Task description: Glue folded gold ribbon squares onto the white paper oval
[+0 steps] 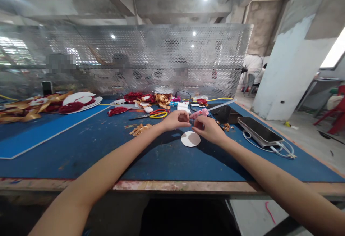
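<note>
My left hand (176,120) is above the blue table mat, thumb and fingertips pinched together. Facing it, my right hand (207,126) has its fingers curled to the thumb. Whatever the fingertips hold, if anything, is too small to make out. Just below and between both hands lies a round white disc (190,139) on the mat, partly in shadow. A pink glue gun (198,113) with a long pale stick rests right behind my hands. Scissors with yellow and red handles (158,114) lie to the left of my left hand.
Gold scraps (140,129) lie left of my hands. Dark red and gold ribbon pieces (163,100) are piled at the back. A phone-like device (260,131) with white cables is at right. A perforated metal screen (151,59) stands behind, with people blurred beyond it.
</note>
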Tool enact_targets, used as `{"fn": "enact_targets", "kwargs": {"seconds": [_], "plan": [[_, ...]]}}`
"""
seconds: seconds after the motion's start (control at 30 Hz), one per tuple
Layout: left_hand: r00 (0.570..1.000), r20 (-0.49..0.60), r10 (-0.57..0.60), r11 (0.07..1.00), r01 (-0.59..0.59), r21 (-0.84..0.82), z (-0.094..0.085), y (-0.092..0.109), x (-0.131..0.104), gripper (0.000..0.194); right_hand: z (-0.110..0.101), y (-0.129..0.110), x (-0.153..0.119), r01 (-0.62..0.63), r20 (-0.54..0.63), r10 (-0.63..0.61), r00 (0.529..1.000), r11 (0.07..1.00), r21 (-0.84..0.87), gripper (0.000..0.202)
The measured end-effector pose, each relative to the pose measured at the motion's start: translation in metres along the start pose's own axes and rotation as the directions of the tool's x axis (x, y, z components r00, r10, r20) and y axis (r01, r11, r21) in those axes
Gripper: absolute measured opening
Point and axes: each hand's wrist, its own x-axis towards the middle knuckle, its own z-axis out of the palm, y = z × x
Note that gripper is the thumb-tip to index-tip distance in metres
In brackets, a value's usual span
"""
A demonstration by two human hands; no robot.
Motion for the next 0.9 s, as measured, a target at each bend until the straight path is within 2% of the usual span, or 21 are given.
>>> {"fn": "enact_targets", "kwargs": {"seconds": [0.17, 0.4, 0.9], "plan": [[1.0, 0.019, 0.005, 1.0, -0.005, 0.013, 0.008, 0.001, -0.001, 0.025, -0.001, -0.003, 0.0, -0.063, 0.038, 0.058, 0.998, 0.991, 0.121, 0.018], [0.998, 0.058, 0.027, 0.999, -0.026, -0.024, 0.011, 0.001, -0.002, 0.017, 0.002, 0.003, 0.002, -0.121, 0.052, 0.115, 0.992, 0.983, 0.139, 0.013], [0.996, 0.076, 0.046, 0.996, -0.052, 0.069, 0.014, 0.004, -0.004, 0.012, -0.001, 0.003, 0.002, -0.031, 0.113, 0.039, 0.993, 0.997, -0.064, 0.013]]}}
